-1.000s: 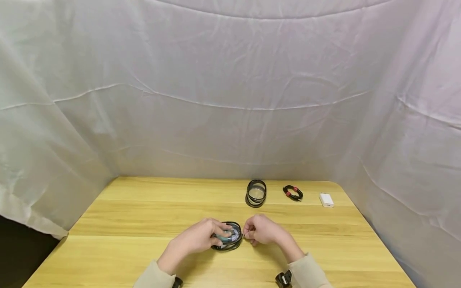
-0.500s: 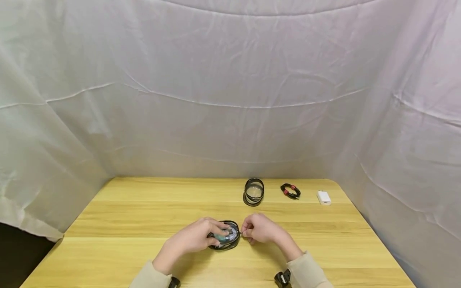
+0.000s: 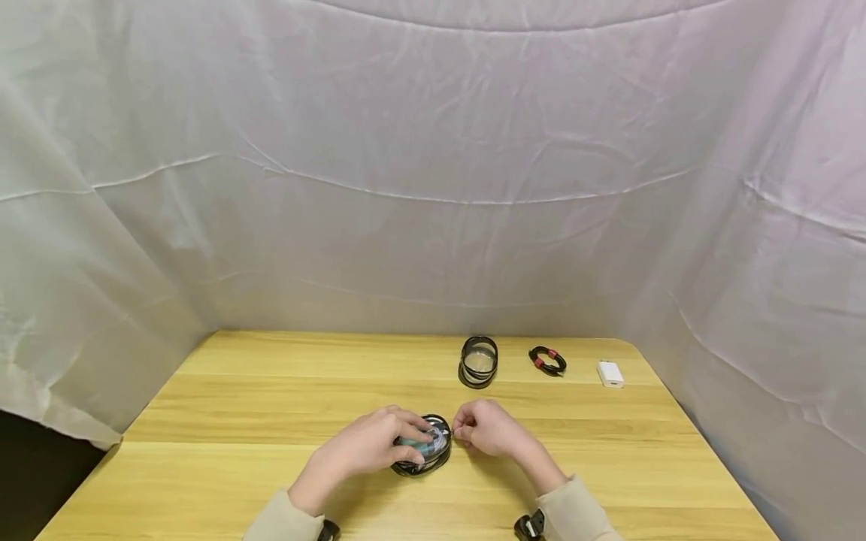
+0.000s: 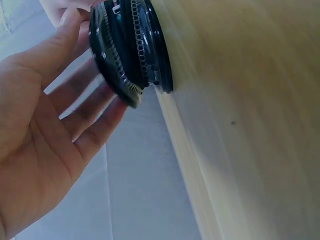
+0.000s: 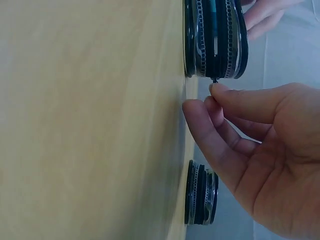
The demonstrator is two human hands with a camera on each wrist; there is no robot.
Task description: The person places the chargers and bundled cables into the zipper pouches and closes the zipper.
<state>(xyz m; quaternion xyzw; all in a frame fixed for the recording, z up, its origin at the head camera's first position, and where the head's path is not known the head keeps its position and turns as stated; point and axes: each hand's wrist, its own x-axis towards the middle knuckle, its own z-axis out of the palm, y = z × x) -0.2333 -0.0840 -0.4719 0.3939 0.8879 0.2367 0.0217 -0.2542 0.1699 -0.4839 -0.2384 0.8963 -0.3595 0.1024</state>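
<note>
Evidently the zipping is partway: the left hand (image 3: 368, 445) presses flat on the round case (image 3: 425, 445), the right hand (image 3: 489, 430) pinches its zipper pull (image 5: 214, 80), teeth near the left fingers still gaping.

Beige sleeves (image 3: 575, 511), black wrist straps (image 3: 530, 524)

- Two hands: left hand (image 3: 368, 447), right hand (image 3: 489, 429).
- Two round zippered cases: one between the hands (image 3: 425, 448), one farther back on the table (image 3: 479, 361).
- One coiled black cable with red ties (image 3: 547, 361).
- One small white charger block (image 3: 610, 373).
- One wooden table (image 3: 271, 391).
- One white cloth backdrop (image 3: 433, 165), wrapped around three sides.
- Two beige sleeves: left sleeve (image 3: 280, 522), right sleeve (image 3: 578, 515).
</note>
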